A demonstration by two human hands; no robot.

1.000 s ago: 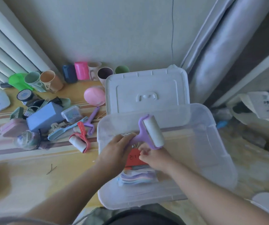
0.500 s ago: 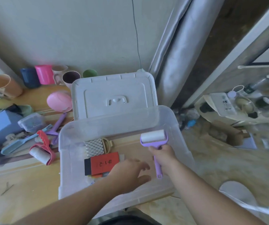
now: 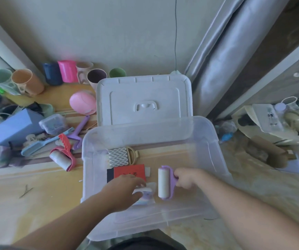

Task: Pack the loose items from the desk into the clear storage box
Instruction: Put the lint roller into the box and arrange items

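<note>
Inside the storage box (image 3: 206,141), the right hand (image 3: 185,178) holds a lint roller (image 3: 164,183) just right of the left hand (image 3: 125,190); the lid (image 3: 145,100) stands behind, cups (image 3: 67,71) and another roller (image 3: 62,158) to the left on the desk (image 3: 36,186).

The box (image 3: 206,141) is formed of clear, smooth plastic with a faint gloss; its lid (image 3: 145,100) is of opaque white plastic, matt. The worktop (image 3: 36,186) is faced with smooth, yellowish wood-look laminate. The roller (image 3: 163,183) is wrapped in white paper and framed in lilac plastic. The cups (image 3: 67,71) are moulded in matt coloured plastic. The curtain (image 3: 222,56) is made of grey, satin-sheened cloth.
</note>
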